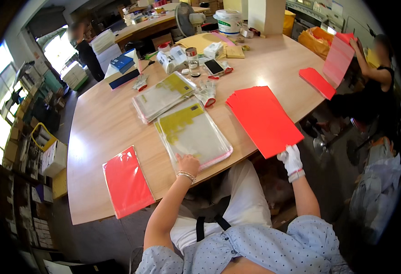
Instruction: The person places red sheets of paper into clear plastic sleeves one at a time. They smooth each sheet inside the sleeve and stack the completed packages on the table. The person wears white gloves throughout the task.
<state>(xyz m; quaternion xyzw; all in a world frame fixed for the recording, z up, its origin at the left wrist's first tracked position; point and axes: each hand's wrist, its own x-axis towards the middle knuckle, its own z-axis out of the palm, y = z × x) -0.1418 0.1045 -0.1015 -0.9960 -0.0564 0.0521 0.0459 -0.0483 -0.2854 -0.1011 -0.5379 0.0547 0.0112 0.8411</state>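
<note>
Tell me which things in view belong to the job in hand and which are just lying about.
Likely in the job:
red sheets, at the right hand
clear sleeves, under the left hand
wrapped red sheet

Likely just lying about:
phone
fan
white bucket

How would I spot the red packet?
On the table, look left of the bare left hand, at the near edge. The red packet lies there alone; its shiny clear wrapping sets it apart from the red stack at the gloved right hand.
</note>
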